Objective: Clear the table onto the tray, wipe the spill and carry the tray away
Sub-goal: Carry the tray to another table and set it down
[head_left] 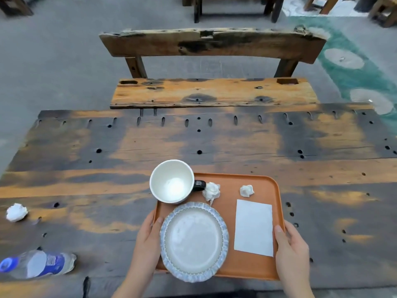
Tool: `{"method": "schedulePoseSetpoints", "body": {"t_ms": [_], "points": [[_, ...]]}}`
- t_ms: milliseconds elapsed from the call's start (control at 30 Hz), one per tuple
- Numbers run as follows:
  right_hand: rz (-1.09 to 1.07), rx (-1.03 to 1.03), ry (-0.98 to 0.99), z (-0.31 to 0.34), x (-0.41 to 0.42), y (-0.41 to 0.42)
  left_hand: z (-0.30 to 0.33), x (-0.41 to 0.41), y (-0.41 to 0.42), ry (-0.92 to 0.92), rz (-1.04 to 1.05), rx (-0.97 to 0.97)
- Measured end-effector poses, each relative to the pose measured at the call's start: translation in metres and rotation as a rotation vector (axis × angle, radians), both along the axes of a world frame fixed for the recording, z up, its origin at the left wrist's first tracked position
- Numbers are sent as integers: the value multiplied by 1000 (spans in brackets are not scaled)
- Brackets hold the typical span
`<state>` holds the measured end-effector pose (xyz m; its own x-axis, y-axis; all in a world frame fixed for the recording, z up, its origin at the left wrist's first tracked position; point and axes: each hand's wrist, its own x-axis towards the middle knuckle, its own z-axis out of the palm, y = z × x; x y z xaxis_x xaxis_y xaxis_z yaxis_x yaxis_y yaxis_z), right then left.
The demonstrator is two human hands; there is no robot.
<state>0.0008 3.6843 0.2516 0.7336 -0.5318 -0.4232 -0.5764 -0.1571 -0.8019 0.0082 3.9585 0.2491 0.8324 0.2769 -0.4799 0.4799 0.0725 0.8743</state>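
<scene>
An orange tray [253, 267] lies at the near middle of the wooden table [193, 138]. On it stand a white mug [171, 181] with a dark handle and a blue-rimmed plate [194, 240], beside two crumpled tissues [211, 191] [246, 190] and a flat white napkin [254, 227]. My left hand [148, 239] grips the tray's left edge, thumb over the rim. My right hand [292, 250] grips the right edge the same way. A crumpled tissue [16, 212] and a lying plastic bottle [36, 264] with a blue cap are on the table at the left.
A rough wooden bench [214, 91] with a plank backrest stands just beyond the table's far edge. More wooden furniture legs show at the top of the view. Grey floor lies to the left, a green patterned patch to the right.
</scene>
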Motion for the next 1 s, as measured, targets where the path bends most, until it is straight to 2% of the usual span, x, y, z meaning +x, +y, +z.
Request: {"method": "schedulePoseSetpoints", "body": {"t_ms": [233,600,767,933,1000], "points": [[-8,10,70,-35,-10,22,-40,-19,23,113,65,27],[-26,-18,225,-151,-36,12,-138,-43,13,335,91,145],[-30,-33,263,-188,-27,-10,-172,-35,-12,356,140,188],[-3,-104,180,-217,4,-29,-211,-17,-34,308,248,280],[33,-138,162,-230,18,-33,-220,-4,-40,277,223,365]]}}
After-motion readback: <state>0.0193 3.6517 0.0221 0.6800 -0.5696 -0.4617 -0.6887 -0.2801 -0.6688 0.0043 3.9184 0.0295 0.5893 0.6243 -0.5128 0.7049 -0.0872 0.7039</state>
